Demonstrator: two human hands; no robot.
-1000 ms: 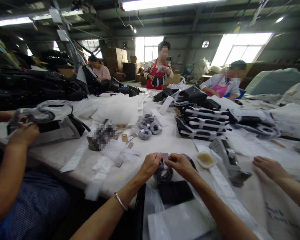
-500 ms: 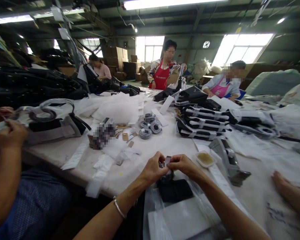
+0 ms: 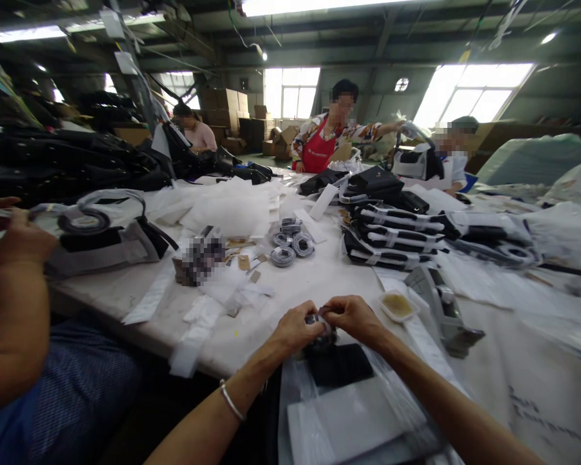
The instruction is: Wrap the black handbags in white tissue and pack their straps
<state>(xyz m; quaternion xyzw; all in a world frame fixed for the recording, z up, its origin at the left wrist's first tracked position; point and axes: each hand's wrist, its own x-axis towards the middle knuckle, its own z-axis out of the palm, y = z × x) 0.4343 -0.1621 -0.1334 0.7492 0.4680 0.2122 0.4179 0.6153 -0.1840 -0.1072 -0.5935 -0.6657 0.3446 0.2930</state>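
My left hand [image 3: 296, 328] and my right hand [image 3: 351, 316] meet over the near edge of the white table [image 3: 329, 278], both pinched on a small rolled grey strap [image 3: 320, 330] held between their fingertips. Just below the roll lies a flat black piece [image 3: 341, 365] on clear plastic bags [image 3: 348, 420]. A silver bracelet circles my left wrist.
Coiled grey straps [image 3: 290, 244] lie mid-table, stacked black bags [image 3: 397, 236] to the right, a small dish [image 3: 397, 305] and a grey tape dispenser [image 3: 443, 310] near my right hand. A co-worker's hand [image 3: 22, 239] holds a bag at left. Three people work at the far end.
My hands have lifted the roll slightly and closed in on it, folding down the upright strap end. The hand at the right edge has withdrawn from view. The far person in red reaches right.
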